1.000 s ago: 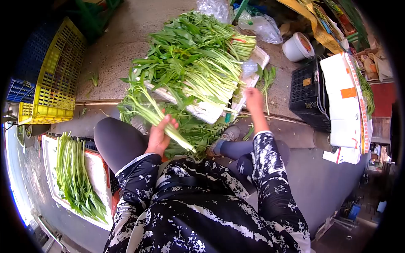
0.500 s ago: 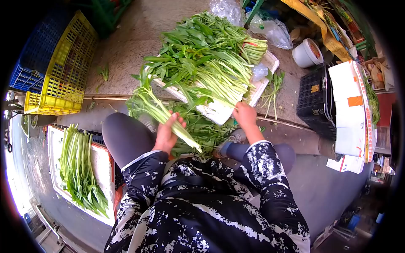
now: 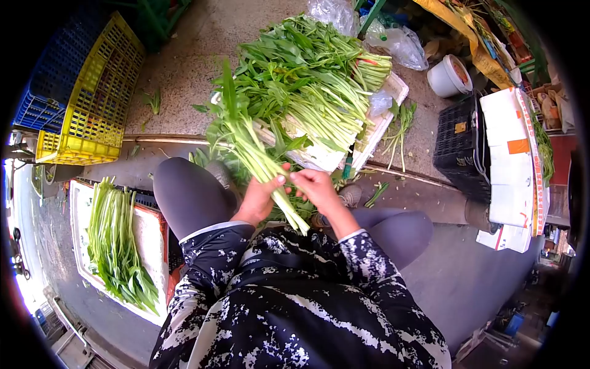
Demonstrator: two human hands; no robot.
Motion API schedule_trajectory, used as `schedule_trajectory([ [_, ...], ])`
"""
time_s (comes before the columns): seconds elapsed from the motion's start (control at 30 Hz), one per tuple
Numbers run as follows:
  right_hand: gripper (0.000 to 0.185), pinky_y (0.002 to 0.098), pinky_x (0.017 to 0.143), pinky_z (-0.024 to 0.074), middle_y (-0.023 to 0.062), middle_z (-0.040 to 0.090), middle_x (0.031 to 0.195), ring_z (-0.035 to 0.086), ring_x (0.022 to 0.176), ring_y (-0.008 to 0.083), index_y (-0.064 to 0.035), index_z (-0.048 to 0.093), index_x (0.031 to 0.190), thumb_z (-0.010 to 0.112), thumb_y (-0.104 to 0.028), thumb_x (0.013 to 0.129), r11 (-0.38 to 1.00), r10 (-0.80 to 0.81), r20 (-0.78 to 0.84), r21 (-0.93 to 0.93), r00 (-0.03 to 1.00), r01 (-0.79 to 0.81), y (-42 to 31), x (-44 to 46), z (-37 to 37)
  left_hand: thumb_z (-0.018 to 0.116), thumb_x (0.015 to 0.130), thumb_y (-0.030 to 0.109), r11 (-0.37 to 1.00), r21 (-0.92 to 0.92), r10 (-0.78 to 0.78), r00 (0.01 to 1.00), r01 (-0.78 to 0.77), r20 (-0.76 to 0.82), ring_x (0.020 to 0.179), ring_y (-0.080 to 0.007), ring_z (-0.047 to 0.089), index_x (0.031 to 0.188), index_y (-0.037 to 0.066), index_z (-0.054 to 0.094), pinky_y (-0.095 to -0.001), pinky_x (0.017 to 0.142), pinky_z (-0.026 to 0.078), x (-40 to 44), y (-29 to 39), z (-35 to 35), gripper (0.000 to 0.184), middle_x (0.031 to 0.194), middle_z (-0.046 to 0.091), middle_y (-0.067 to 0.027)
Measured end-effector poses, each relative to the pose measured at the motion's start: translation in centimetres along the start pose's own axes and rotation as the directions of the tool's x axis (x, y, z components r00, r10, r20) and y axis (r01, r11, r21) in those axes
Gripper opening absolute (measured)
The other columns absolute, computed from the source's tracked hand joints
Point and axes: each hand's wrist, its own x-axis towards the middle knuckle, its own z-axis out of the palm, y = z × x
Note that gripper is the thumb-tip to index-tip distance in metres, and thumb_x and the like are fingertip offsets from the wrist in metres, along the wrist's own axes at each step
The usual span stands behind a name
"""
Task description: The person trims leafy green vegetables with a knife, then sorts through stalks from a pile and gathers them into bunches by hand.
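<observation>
A small bunch of leafy green stalks (image 3: 261, 157) is gripped in my left hand (image 3: 259, 198), its leaves pointing up and left and its pale ends toward my lap. Right against the bunch, my right hand (image 3: 316, 187) is closed, with fingertips at the stems; what it pinches is too small to make out. Beyond my hands a large heap of greens (image 3: 319, 98) lies on a white foam tray (image 3: 396, 92). Loose leaves lie below it, between my feet. At the left, more long stalks (image 3: 114, 240) rest in a white foam box (image 3: 157, 240).
Yellow (image 3: 98, 92) and blue crates (image 3: 43, 98) stand at the upper left. On the right are a white bucket (image 3: 448, 77), a black crate (image 3: 458, 141) and white foam boxes (image 3: 507, 160). Clear plastic bags (image 3: 399, 46) lie behind the heap. My knees flank the work.
My right hand has come from the heap's lower edge leftward to the bunch in my left hand. The left hand has shifted slightly right and down, still holding its stalks.
</observation>
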Motion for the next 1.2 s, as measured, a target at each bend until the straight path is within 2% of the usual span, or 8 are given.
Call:
schedule_trajectory([
  [0.13, 0.026, 0.0234, 0.047, 0.0448, 0.0052, 0.064, 0.072, 0.057, 0.055, 0.0123, -0.0013, 0.064, 0.08, 0.059, -0.026, 0.084, 1.0, 0.015, -0.013, 0.027, 1.0, -0.014, 1.7, 1.1, 1.9, 0.063, 0.079, 0.006, 0.996, 0.05, -0.068, 0.992, 0.073, -0.104, 0.086, -0.0203, 0.058, 0.096, 0.004, 0.054, -0.0348, 0.074, 0.05, 0.3, 0.4, -1.4, 0.019, 0.091, 0.061, -0.0083],
  [0.23, 0.023, 0.0356, 0.059, 0.0481, 0.0083, 0.061, 0.072, 0.057, 0.061, 0.0211, -0.0045, 0.062, 0.074, 0.052, -0.022, 0.086, 0.559, -0.056, -0.088, -0.828, 0.995, -0.041, 1.5, 2.3, -0.1, 0.063, 0.08, 0.008, 0.995, 0.02, 0.095, 0.962, -0.093, -0.255, 0.084, -0.0217, 0.058, 0.096, 0.001, 0.053, -0.0357, 0.074, 0.05, 0.9, 1.6, -2.2, 0.02, 0.089, 0.059, -0.0091],
  [0.3, 0.022, 0.0339, 0.06, 0.0471, 0.0083, 0.058, 0.075, 0.054, 0.058, 0.0174, -0.0056, 0.061, 0.072, 0.052, -0.02, 0.085, 0.615, 0.007, -0.233, -0.766, 0.973, -0.188, 1.5, 4.3, -1.9, 0.062, 0.081, 0.009, 0.978, -0.064, 0.165, 0.921, -0.2, -0.354, 0.085, -0.0225, 0.057, 0.1, 0.002, 0.047, -0.0406, 0.075, 0.05, 1.2, 2.7, -1.8, 0.025, 0.092, 0.056, -0.009],
  [0.4, 0.02, 0.0368, 0.075, 0.0439, 0.0112, 0.056, 0.092, 0.054, 0.087, 0.0239, -0.0084, 0.061, 0.098, 0.058, -0.019, 0.08, 0.37, -0.517, -0.22, -0.929, 0.827, -0.016, 1.9, 7.7, -4.5, 0.062, 0.081, 0.009, 0.97, -0.097, 0.174, 0.917, -0.222, -0.359, 0.084, -0.0227, 0.056, 0.1, 0.004, 0.044, -0.0436, 0.074, 0.049, 1.3, 2.7, -2.5, 0.027, 0.091, 0.055, -0.0085],
  [0.73, 0.02, 0.0371, 0.076, 0.0436, 0.0105, 0.061, 0.085, 0.057, 0.084, 0.0245, -0.0067, 0.065, 0.086, 0.065, -0.019, 0.07, 0.162, -0.325, -0.12, -0.984, 0.938, -0.07, 0.9, 10.9, -7.0, 0.057, 0.083, 0.007, 0.976, -0.13, 0.118, 0.929, -0.173, -0.351, 0.081, -0.0216, 0.054, 0.104, 0.001, 0.041, -0.0362, 0.07, 0.048, 1.5, 1.9, -3.7, 0.027, 0.092, 0.054, -0.0114],
  [0.9, 0.024, 0.0254, 0.049, 0.0451, 0.0097, 0.063, 0.078, 0.059, 0.06, 0.0121, 0.0019, 0.061, 0.097, 0.06, -0.016, 0.081, 0.958, 0.043, -0.041, -0.281, 0.998, -0.053, -5.1, 3.7, -8.5, 0.057, 0.083, 0.007, 0.979, -0.142, 0.086, 0.925, -0.148, -0.37, 0.079, -0.0209, 0.056, 0.1, 0.004, 0.044, -0.0351, 0.07, 0.048, 1.6, 1.9, -3.1, 0.022, 0.09, 0.056, -0.0093],
  [1.07, 0.024, 0.0203, 0.041, 0.0375, 0.0067, 0.059, 0.07, 0.048, 0.046, 0.0081, 0.0056, 0.058, 0.096, 0.055, -0.016, 0.086, 0.7, -0.146, 0.312, 0.704, 0.939, -0.125, -2.3, -1.3, -11.3, 0.056, 0.083, 0.005, 0.981, -0.142, 0.074, 0.936, -0.13, -0.344, 0.08, -0.0228, 0.057, 0.099, -0.002, 0.044, -0.0352, 0.072, 0.048, 1.5, 1.7, -2.3, 0.02, 0.089, 0.055, -0.0117],
  [1.2, 0.026, 0.0228, 0.049, 0.0428, 0.0075, 0.061, 0.08, 0.052, 0.054, 0.0131, 0.0039, 0.056, 0.102, 0.052, -0.018, 0.088, 0.696, -0.014, 0.359, 0.674, 0.933, -0.249, 2.8, -0.8, -8.8, 0.054, 0.084, 0.004, 0.983, -0.169, 0.027, 0.96, -0.077, -0.28, 0.08, -0.0229, 0.058, 0.097, -0.002, 0.045, -0.0358, 0.071, 0.049, 1.4, 1.3, -1.7, 0.017, 0.089, 0.056, -0.0119],
])
